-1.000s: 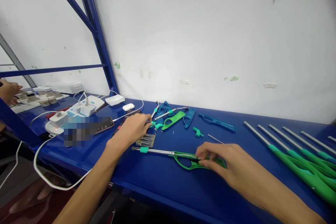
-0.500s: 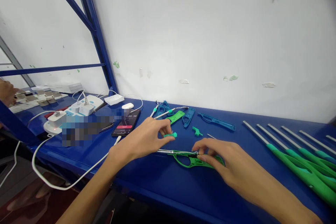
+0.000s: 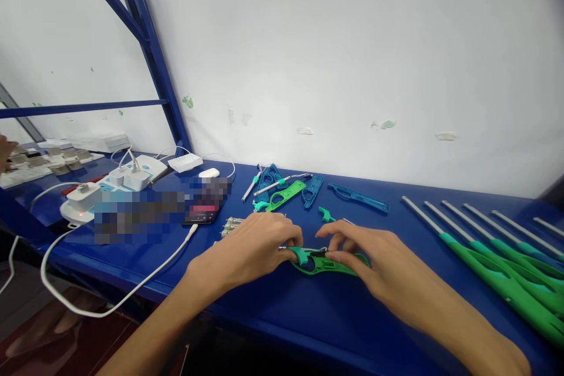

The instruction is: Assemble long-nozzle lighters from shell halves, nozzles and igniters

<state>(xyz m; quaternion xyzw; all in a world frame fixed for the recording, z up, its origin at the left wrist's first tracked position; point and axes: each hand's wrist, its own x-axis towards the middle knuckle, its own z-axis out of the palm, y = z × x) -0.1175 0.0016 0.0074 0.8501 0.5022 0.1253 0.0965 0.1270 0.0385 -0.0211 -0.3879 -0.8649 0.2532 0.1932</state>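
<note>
A green lighter handle half (image 3: 318,267) lies open side up on the blue bench, with a metal tube and black inner part along it. Pinched in my left hand (image 3: 268,241) is a small teal trigger (image 3: 300,255), over the left end of the handle half. My right hand (image 3: 356,249) has thumb and forefinger closed at the inner part near the middle of the handle; what exactly they grip is too small to make out. Another teal trigger (image 3: 326,215) lies just behind my right hand.
Behind lie blue handle halves (image 3: 359,198), a green one (image 3: 288,195) and metal tubes (image 3: 275,184). Assembled green lighters (image 3: 502,273) line the right side. On the left are a phone (image 3: 205,208), white cable (image 3: 145,288) and power strip (image 3: 81,205). Another person's hand (image 3: 5,150) shows far left.
My left hand has brought the teal trigger down and right, from above the bench onto the green handle half. My right hand stays at the handle. The view has shifted slightly.
</note>
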